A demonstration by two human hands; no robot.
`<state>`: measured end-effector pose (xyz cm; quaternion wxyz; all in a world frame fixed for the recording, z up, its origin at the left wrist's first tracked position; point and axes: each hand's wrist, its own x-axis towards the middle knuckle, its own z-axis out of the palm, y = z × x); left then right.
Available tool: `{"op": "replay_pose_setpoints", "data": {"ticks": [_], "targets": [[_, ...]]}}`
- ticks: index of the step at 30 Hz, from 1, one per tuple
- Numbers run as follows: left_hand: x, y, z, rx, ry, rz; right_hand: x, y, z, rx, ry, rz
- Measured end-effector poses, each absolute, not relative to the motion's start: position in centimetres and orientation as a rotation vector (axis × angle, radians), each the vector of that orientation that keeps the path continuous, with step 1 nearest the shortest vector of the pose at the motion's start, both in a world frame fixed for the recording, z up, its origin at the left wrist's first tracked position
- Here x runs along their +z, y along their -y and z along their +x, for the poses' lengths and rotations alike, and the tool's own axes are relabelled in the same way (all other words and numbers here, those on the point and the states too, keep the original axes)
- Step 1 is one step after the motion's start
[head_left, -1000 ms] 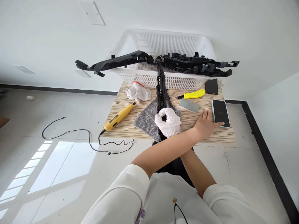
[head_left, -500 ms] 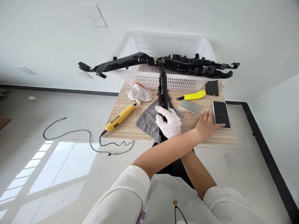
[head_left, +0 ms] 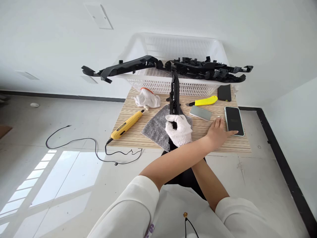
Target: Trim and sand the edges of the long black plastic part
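Note:
My forearms cross, the left one over the right. My bare left hand point(head_left: 218, 134) rests on the table with fingers apart, one of them touching the lower screen of a phone point(head_left: 233, 119). My right hand point(head_left: 179, 130), in a white knit glove, is closed around a long black plastic trim part point(head_left: 174, 91). This part stands lengthwise in front of me, its far end reaching up to the basket's rim. A grey cloth point(head_left: 156, 127) lies beneath the gloved hand. Beside the cloth lies a grey-green block point(head_left: 201, 113).
A white basket point(head_left: 160, 86) holds several black plastic parts point(head_left: 205, 68) that overhang its sides. On the table point(head_left: 138, 142) lie a yellow corded tool point(head_left: 126, 125), a crumpled white glove point(head_left: 147, 99), a yellow utility knife point(head_left: 206, 100) and a dark flat object point(head_left: 224, 93). A cord point(head_left: 95, 145) trails across the floor.
The far end of the trim part has swung slightly right and lower. My gloved fingers have drawn in closer around it. My left hand stays at the phone.

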<state>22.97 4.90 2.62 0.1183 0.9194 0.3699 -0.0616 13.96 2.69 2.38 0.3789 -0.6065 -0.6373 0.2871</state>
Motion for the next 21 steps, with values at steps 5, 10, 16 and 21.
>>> {"op": "replay_pose_setpoints", "data": {"ticks": [5, 10, 16, 21], "targets": [[2.53, -4.91, 22.91, -0.157, -1.076, 2.709, 2.42, -2.68, 13.99, 0.75, 1.63, -1.579], [2.17, -4.79, 23.04, -0.148, -1.128, 2.753, 2.58, -2.64, 14.01, 0.753, 1.629, -1.578], [1.75, -4.63, 23.2, -0.122, -1.179, 2.81, 2.74, -2.59, 14.07, 0.76, 1.629, -1.553], [1.76, -4.41, 23.09, -0.085, -1.23, 2.83, 2.71, -2.58, 14.11, 0.777, 1.631, -1.558]]}}
